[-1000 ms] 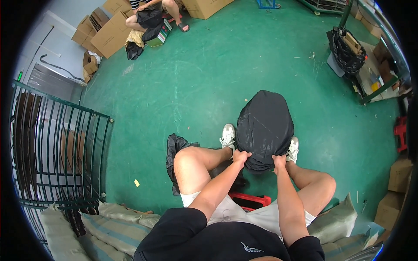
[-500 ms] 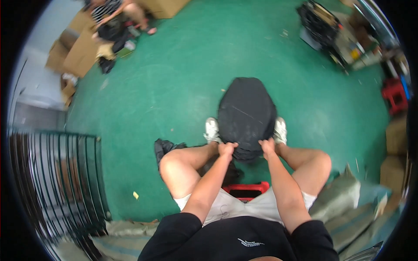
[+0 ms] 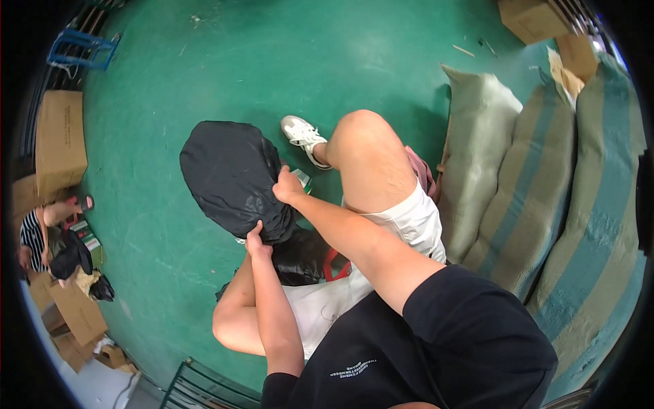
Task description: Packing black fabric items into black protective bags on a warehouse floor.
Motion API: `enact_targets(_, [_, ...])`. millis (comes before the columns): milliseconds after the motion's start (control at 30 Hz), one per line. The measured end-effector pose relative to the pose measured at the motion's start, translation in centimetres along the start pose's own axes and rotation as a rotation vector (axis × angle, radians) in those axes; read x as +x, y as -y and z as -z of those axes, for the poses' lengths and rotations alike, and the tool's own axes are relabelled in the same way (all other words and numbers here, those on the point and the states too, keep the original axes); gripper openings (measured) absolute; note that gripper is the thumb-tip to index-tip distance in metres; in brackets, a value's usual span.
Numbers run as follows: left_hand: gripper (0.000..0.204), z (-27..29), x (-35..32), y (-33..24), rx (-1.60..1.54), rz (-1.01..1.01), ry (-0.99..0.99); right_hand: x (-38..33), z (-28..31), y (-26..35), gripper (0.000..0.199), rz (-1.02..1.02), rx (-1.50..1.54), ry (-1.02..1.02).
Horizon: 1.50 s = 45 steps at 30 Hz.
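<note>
A large, rounded black fabric thing point(image 3: 228, 174), smooth on top and gathered in folds at its near edge, is held out in front of me to the left. Whether it is a bag or a cover, I cannot tell. My left hand point(image 3: 257, 242) is closed on its near edge, thumb on top. At its right edge, my right hand point(image 3: 289, 186) grips the same cloth. Beneath my hands, between my legs, lies a shiny black plastic bag point(image 3: 300, 255), with a red plastic piece point(image 3: 335, 264) beside it. A small green and white box point(image 3: 302, 181) shows partly behind my right hand.
Large striped woven sacks point(image 3: 524, 177) lean together on my right. Another person point(image 3: 44, 232) sits at the far left among cardboard boxes point(image 3: 61, 140). A blue metal frame point(image 3: 82, 49) stands at the upper left, and a dark green rack point(image 3: 204, 385) at the lower left.
My view has swung to the right, so the sacks show more fully and the seated person sits lower at the left. Both hands keep hold of the black fabric thing.
</note>
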<state>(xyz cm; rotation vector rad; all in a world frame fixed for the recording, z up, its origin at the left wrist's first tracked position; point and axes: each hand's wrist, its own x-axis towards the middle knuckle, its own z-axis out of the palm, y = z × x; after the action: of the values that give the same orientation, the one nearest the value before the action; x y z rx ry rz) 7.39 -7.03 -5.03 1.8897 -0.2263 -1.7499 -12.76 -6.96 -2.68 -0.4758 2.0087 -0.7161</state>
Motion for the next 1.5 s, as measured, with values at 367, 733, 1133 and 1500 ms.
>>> enact_targets(367, [0.039, 3.5, 3.6, -0.1, -0.029, 0.160, 0.094, -1.1, 0.3, 1.1, 0.041, -0.107, 0.029, 0.107])
enact_targets(733, [0.042, 0.7, 1.1, 0.8, -0.072, 0.096, 0.139, -0.2, 0.3, -0.3, 0.042, -0.002, -0.025, 0.016])
enact_targets(1133, [0.052, -0.5, -2.3, -0.3, -0.032, -0.154, -0.142, 0.0, 0.1, 0.1, 0.055, 0.032, -0.187, 0.086])
enact_targets(1500, [0.052, -0.6, -0.9, 0.6, -0.012, -0.110, -0.195, 0.9, 0.6, -0.7, 0.061, 0.029, -0.161, 0.112])
